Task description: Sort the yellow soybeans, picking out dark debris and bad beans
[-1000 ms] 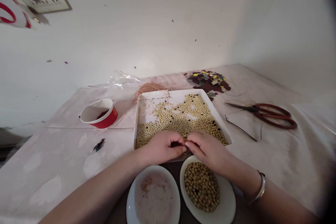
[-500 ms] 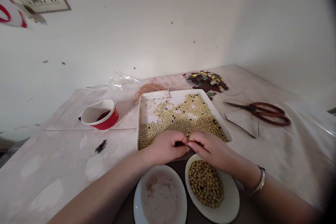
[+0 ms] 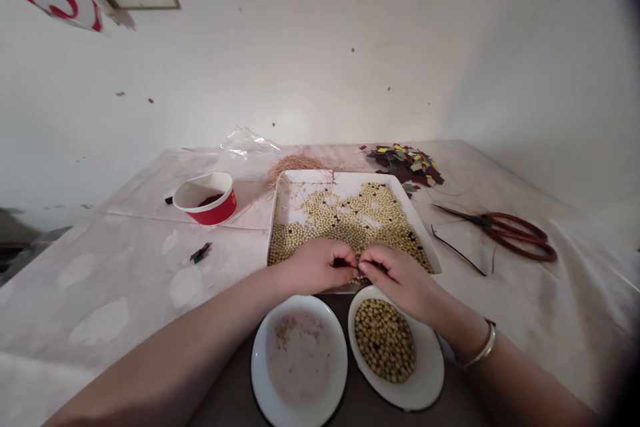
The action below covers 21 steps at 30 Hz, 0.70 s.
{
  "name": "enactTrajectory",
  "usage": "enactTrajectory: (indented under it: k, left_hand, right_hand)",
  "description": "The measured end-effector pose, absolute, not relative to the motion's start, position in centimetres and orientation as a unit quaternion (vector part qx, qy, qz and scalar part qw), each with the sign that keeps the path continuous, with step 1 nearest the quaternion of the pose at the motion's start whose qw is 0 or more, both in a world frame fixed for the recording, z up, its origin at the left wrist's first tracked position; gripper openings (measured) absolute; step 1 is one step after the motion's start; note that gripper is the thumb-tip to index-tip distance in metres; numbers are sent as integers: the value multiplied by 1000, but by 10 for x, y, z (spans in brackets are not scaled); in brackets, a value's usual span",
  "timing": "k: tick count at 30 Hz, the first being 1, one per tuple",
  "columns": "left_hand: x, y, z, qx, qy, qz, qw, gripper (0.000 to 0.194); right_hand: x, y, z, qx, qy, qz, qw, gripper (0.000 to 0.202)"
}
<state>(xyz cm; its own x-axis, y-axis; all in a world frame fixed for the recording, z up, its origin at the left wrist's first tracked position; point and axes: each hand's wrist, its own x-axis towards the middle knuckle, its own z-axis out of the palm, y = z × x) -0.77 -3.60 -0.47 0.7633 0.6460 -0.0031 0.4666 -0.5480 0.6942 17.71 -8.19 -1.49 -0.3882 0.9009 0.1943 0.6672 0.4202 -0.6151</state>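
Note:
My left hand (image 3: 320, 265) and my right hand (image 3: 395, 273) meet fingertip to fingertip over the front edge of a white tray (image 3: 436, 260). Both pinch something too small to make out. Many small yellowish beads (image 3: 345, 217), with a few dark ones among them, lie spread in the tray. Below my right hand is a white oval dish (image 3: 427, 367) with larger yellow-brown beads (image 3: 384, 340). A round white dish (image 3: 300, 360), holding a few crumbs, sits below my left hand.
To the left are a red and white paper cup (image 3: 213, 210) and a small dark scrap (image 3: 201, 253). Coppery wire strands (image 3: 297, 164) and coloured scraps (image 3: 407, 165) lie behind the tray. Red-handled scissors (image 3: 520, 235) and a thin dark curved tool (image 3: 457, 250) lie right.
The camera view has shifted, so the wall and left-side objects appear further right. My hands remain pinched together at the tray's front edge, with little visible change.

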Motion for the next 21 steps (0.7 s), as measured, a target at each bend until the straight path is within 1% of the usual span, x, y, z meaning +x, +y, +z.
enactTrajectory:
  k: [10, 21]
  left_hand:
    - [-8, -35, -4, 866, 312, 129, 368, 14]
    - [-7, -34, -6, 870, 315, 131, 356, 14]
  right_hand:
    - [180, -84, -13, -492, -794, 222, 279, 11]
    - [178, -83, -13, -476, -795, 240, 291, 9]
